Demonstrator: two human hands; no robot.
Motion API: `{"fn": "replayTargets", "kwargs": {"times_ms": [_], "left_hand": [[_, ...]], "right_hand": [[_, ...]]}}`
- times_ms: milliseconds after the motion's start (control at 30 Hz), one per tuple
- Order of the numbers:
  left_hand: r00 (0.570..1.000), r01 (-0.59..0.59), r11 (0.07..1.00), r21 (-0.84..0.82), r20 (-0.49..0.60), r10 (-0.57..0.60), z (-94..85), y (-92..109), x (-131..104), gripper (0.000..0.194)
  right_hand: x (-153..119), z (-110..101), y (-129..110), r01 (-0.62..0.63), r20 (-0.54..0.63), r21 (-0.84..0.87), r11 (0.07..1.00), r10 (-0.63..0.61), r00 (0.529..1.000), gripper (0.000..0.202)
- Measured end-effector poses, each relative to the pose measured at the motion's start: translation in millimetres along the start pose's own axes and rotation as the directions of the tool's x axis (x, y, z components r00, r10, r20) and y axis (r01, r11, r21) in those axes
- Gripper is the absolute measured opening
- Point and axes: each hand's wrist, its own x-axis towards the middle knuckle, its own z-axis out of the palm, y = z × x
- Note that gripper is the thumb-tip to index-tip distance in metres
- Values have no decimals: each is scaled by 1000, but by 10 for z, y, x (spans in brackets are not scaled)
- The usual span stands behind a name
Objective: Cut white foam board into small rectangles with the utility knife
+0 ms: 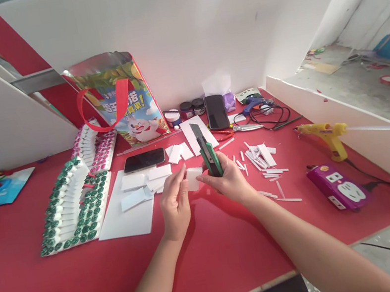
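Observation:
Between my two hands is a small white rectangular piece (193,178), held above the red table. My left hand (176,203) pinches its left edge between thumb and fingers. The fingers of my right hand (228,178) are wrapped round a green utility knife (210,156), and its thumb touches the right edge of the piece. The knife's blade is out and points up and away. Left of my hands, several white pieces (133,181) lie on a larger white sheet (127,223). On the right are thin white strips (257,159).
The red table (229,255) holds two phones (144,160), a patterned bag (130,102), small jars (186,110), scissors (246,127), a yellow glue gun (329,135), a purple power strip (338,188) with black cables, and green-and-white decorated pieces (73,207). White panels (168,35) stand behind.

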Motion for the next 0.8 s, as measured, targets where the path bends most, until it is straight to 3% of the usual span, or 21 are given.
{"fn": "replayTargets", "kwargs": {"times_ms": [133,333,633,800], "left_hand": [[993,116,987,-109,-9,-118,-52,-52,7,27],[945,327,896,-300,98,-312,-96,-33,20,31],[933,361,876,-321,127,-338,-104,4,46,32],[879,476,797,-373,169,-446,-70,-62,20,38]], "right_hand": [[-22,1,-24,3,54,32,999,-5,999,39],[-3,-7,-43,-39,77,157,987,27,997,40],[25,-29,-4,-26,40,130,991,21,999,33],[30,-32,15,-29,52,128,991,22,998,30]]}}
